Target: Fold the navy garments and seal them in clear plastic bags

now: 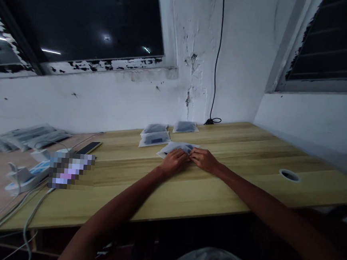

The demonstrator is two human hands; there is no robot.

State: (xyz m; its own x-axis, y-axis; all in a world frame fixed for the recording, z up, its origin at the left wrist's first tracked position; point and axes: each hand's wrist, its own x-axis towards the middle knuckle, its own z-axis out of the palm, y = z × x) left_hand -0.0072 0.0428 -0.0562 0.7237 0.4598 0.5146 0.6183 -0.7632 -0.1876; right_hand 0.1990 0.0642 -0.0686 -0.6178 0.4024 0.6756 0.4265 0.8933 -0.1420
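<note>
A frosted plastic pouch (176, 146) with something dark inside lies flat on the wooden table (225, 194). My left hand (175, 161) rests over its near left edge, fingers bent and closed on that edge. From the right, my right hand (203, 158) pinches the near right edge with its fingertips. The two hands almost meet, and the fingers cover the pouch's front side. Just behind and to the left lie two similar pouches, the nearer pouch (154, 139) and the farther pouch (154, 128). Another pouch (185, 126) sits near the wall.
At the left, several flat plastic packets (31, 137) are piled up. A white power strip (31, 179) with plugs and cables, a dark phone (89, 147) and a lit, pixelated phone (71, 172) lie nearby. A round cable hole (290, 175) is at the right; a black cable (216, 69) hangs down the wall.
</note>
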